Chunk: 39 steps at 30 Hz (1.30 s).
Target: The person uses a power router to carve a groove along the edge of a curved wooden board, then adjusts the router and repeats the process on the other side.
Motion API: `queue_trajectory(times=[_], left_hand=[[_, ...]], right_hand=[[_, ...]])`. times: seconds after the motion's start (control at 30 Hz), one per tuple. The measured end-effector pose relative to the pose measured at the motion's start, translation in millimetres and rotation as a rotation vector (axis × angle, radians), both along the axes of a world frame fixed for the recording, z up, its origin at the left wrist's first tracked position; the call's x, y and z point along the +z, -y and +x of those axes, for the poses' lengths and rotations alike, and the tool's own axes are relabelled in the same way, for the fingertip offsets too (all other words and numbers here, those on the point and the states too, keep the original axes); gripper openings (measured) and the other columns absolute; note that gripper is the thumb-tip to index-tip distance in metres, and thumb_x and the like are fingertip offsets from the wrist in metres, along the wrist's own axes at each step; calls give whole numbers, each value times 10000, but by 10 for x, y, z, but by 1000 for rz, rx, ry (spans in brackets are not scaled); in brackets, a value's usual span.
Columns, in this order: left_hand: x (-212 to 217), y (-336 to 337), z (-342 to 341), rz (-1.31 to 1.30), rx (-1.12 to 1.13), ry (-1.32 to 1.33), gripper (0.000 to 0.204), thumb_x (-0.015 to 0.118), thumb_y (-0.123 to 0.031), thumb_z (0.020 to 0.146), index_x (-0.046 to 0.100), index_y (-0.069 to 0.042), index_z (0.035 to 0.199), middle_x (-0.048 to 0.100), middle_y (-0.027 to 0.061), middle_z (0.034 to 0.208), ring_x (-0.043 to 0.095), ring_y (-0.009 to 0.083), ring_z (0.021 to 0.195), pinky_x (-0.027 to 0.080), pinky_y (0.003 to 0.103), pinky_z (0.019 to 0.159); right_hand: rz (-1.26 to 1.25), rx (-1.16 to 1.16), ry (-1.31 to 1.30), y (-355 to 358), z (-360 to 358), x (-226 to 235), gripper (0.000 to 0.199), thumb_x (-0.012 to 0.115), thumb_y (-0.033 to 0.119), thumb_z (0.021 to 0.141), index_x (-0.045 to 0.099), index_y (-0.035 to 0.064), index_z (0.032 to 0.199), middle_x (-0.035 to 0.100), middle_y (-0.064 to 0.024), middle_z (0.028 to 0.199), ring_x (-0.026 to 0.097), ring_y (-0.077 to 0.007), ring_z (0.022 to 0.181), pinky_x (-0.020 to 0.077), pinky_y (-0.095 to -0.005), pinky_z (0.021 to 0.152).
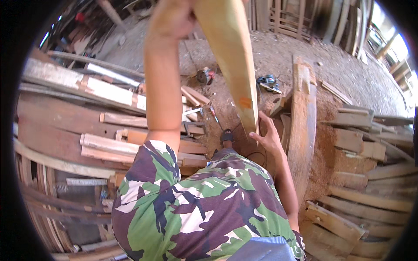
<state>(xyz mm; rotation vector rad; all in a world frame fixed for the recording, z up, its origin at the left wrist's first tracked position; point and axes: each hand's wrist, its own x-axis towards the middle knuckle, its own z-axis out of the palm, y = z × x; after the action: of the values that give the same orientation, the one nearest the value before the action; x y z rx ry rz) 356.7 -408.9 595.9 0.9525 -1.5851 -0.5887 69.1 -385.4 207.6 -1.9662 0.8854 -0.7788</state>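
A long pale wooden board (pixel 230 56) is held up in front of me, broad toward the top of the view and narrowing to its lower end. An orange-brown mark shows near that end. My left hand (pixel 174 19) grips the board's left edge high up; blur and the picture's edge partly hide its fingers. Around the narrow lower end, my right hand (pixel 271 137) has its thumb and forefinger on either side of the edge, loosely holding it. A red-and-grey power tool (pixel 205 76) and a blue-and-black power tool (pixel 269 82) lie on the ground beyond.
Stacked planks (pixel 113 145) lie on my left. A thick sawdust-covered timber (pixel 300 122) stands close to my right arm, with curved wooden pieces (pixel 370 206) piled farther right. My sandalled foot (pixel 227 137) is below the board. Wooden frames (pixel 289 17) lean at the back.
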Motion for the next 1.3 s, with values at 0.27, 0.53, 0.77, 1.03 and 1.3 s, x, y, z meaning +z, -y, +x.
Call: queue_trajectory(times=[0.27, 0.53, 0.77, 1.03, 1.3], left_hand=[[167, 1104, -421, -9, -273, -298, 674, 538, -574, 1037, 550, -18, 1418, 651, 180, 1333, 641, 287, 1200, 540, 457, 1003], [-2072, 1897, -555, 635, -424, -782, 731, 399, -618, 1084, 515, 4, 1450, 576, 197, 1468, 559, 277, 1355, 466, 489, 1136], [-4393, 844, -1959, 1371, -560, -733, 1066, 540, -844, 898, 388, -42, 1582, 501, 235, 1504, 490, 392, 1399, 389, 574, 1193], [-5141, 298, -3299, 1498, -712, -270, 433, 585, -277, 1084, 560, -1, 1417, 688, 192, 1328, 678, 323, 1207, 503, 489, 1109], [-5110, 231, -3813, 1421, -361, 7, 912, 684, -403, 1004, 210, 20, 1658, 312, 202, 1703, 370, 330, 1539, 334, 460, 1250]], right_hand=[[60, -191, 119, -580, -416, 803, 794, 947, 295, 588, 649, 7, 1266, 750, -164, 1074, 743, -320, 990, 573, -402, 897], [177, -697, -132, -1404, -1582, 524, 703, 910, 289, 601, 669, 76, 1226, 764, -195, 976, 764, -362, 926, 606, -439, 810], [510, -940, -277, -2747, -2085, -128, 679, 873, 250, 589, 673, 54, 1208, 763, -194, 999, 768, -332, 927, 598, -425, 812], [703, -1081, -447, -3825, -2609, -511, 788, 843, 240, 602, 646, 34, 1337, 754, -229, 1119, 742, -365, 1059, 581, -462, 902], [638, -960, -883, -3770, -3284, -904, 1003, 899, 412, 676, 487, 98, 1534, 515, -209, 1547, 478, -371, 1449, 407, -554, 1160]])
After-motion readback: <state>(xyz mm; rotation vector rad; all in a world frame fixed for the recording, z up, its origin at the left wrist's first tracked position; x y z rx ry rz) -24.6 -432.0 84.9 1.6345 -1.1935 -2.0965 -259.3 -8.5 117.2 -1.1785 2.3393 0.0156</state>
